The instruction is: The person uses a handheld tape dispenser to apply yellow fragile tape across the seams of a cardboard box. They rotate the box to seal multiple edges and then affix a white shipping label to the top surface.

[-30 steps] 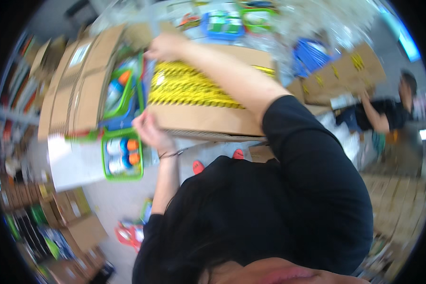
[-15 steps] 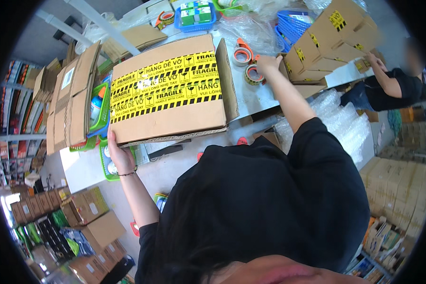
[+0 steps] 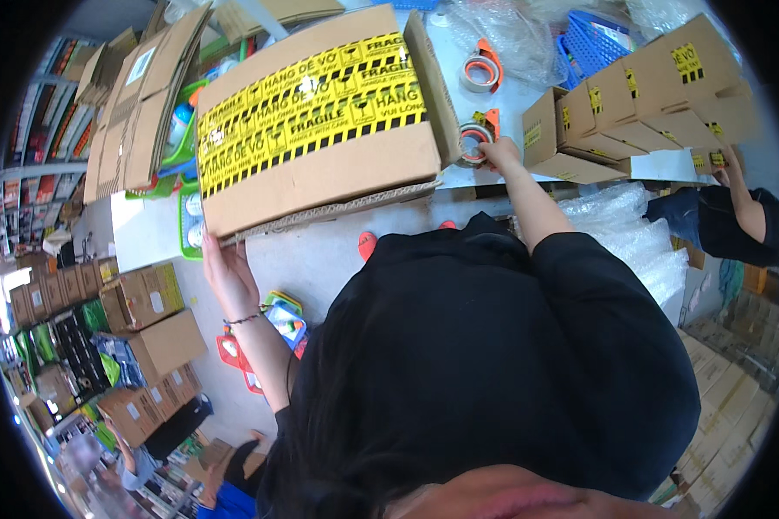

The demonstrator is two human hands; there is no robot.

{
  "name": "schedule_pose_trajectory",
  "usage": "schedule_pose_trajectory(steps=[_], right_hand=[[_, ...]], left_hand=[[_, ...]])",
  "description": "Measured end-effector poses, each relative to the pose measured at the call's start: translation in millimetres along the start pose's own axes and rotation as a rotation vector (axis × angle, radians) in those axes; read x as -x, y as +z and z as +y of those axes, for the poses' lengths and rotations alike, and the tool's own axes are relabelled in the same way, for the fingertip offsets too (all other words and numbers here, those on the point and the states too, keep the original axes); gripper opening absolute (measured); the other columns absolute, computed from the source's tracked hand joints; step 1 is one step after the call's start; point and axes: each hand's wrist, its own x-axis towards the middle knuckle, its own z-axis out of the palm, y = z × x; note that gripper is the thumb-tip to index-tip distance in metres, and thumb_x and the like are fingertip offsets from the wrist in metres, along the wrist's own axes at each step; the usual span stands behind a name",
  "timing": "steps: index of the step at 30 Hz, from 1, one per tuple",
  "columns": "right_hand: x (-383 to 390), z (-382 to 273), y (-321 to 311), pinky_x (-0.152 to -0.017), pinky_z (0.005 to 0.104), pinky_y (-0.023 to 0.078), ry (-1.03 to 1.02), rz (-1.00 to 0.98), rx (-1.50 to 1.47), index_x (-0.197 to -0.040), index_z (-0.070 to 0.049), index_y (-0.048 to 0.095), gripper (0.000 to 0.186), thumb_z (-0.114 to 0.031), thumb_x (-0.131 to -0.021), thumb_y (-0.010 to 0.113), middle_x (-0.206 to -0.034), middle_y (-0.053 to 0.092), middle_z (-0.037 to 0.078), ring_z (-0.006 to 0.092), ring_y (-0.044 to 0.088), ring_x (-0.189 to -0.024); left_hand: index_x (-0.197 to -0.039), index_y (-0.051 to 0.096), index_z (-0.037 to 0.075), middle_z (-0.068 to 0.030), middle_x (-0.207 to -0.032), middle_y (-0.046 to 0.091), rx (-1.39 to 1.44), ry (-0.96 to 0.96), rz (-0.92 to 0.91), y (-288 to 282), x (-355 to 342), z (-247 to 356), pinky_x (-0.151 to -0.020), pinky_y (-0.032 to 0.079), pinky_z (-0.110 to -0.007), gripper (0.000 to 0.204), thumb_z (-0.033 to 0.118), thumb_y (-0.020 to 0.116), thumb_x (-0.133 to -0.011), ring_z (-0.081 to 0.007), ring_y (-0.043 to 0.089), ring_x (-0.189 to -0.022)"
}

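Observation:
A cardboard box point(image 3: 320, 177) banded with yellow-and-black warning tape fills the upper middle of the view. My left hand point(image 3: 232, 275) holds its near left corner, fingertips at the lower edge. To the box's right, my right hand point(image 3: 498, 154) grips an orange-handled tape dispenser point(image 3: 478, 137) lying on the white table point(image 3: 522, 80). A second tape dispenser point(image 3: 481, 69) lies just beyond it. Green baskets with bottles point(image 3: 189, 221) sit partly hidden left of and under the box.
Folded cardboard point(image 3: 130, 112) stands left, taped open cartons point(image 3: 632, 104) right, with blue baskets point(image 3: 584, 52) behind. Bubble wrap point(image 3: 632, 233) hangs beside me. A co-worker point(image 3: 727, 225) works at right; people point(image 3: 130, 463) appear lower left. Stacked boxes point(image 3: 160, 337) and plastic trays point(image 3: 281, 320) occupy the floor.
My right hand has moved from over the box's far left to the dispenser at the right and closed on it. My left hand stays at the box; the view has shifted.

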Motion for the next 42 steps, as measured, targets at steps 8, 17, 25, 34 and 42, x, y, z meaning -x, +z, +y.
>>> schedule_pose_trajectory(steps=[8, 17, 25, 34, 42], right_hand=[[120.4, -39.3, -121.0, -0.070, 0.0329, 0.058, -0.266, -0.045, -0.393, -0.136, 0.001, 0.049, 0.060, -0.014, -0.082, 0.071, -0.102, 0.066, 0.011, 0.0173, 0.065, -0.082], [335.7, -217.1, -209.8, -0.097, 0.0322, 0.050, -1.178, 0.112, -0.203, -0.148, -0.001, 0.040, 0.071, 0.001, -0.081, 0.065, -0.121, 0.065, 0.014, 0.0189, 0.064, -0.112], [398.8, -342.2, -104.6, -0.079, 0.0393, 0.052, -1.852, 0.313, 0.617, -0.136, 0.002, 0.056, 0.076, -0.008, -0.066, 0.084, -0.118, 0.062, 0.016, 0.0260, 0.063, -0.092], [468.1, -419.8, -53.7, -0.072, 0.0362, 0.046, -1.463, -0.037, 1.241, -0.133, -0.011, 0.068, 0.076, -0.002, -0.059, 0.079, -0.094, 0.050, 0.012, 0.0279, 0.055, -0.082], [538.6, -563.0, -34.4, -0.079, 0.0320, 0.052, -1.251, -0.214, 1.618, -0.135, -0.015, 0.069, 0.060, -0.007, -0.076, 0.074, -0.119, 0.069, 0.013, 0.0245, 0.066, -0.090]], left_hand=[[-0.150, 0.043, -0.002, -0.0207, -0.142, 0.056, -0.180, 0.205, 0.040, -12.1, 0.4, 71.0, -0.109, 0.046, -0.043, 0.050, 0.029, 0.046, -0.110, -0.0264, 0.058, -0.127], [-0.150, 0.044, 0.005, -0.0161, -0.134, 0.060, 0.505, -0.407, -0.803, 68.5, -12.1, 109.5, -0.098, 0.055, -0.045, 0.051, 0.034, 0.048, -0.108, -0.0265, 0.063, -0.117], [-0.132, 0.059, 0.012, -0.0029, -0.125, 0.065, 0.778, -0.587, -0.935, 57.8, -36.3, 132.6, -0.104, 0.048, -0.051, 0.047, 0.049, 0.055, -0.105, -0.0171, 0.059, -0.118], [-0.114, 0.064, 0.012, -0.0007, -0.110, 0.067, 0.719, -0.337, -0.339, -56.0, -65.5, 46.8, -0.094, 0.054, -0.040, 0.016, 0.025, 0.061, -0.104, -0.0149, 0.064, -0.105], [-0.128, 0.054, 0.009, -0.0069, -0.126, 0.061, 0.714, -0.684, -0.171, -117.6, -160.4, -150.1, -0.105, 0.047, -0.044, 0.040, 0.035, 0.067, -0.101, -0.0200, 0.060, -0.116]])
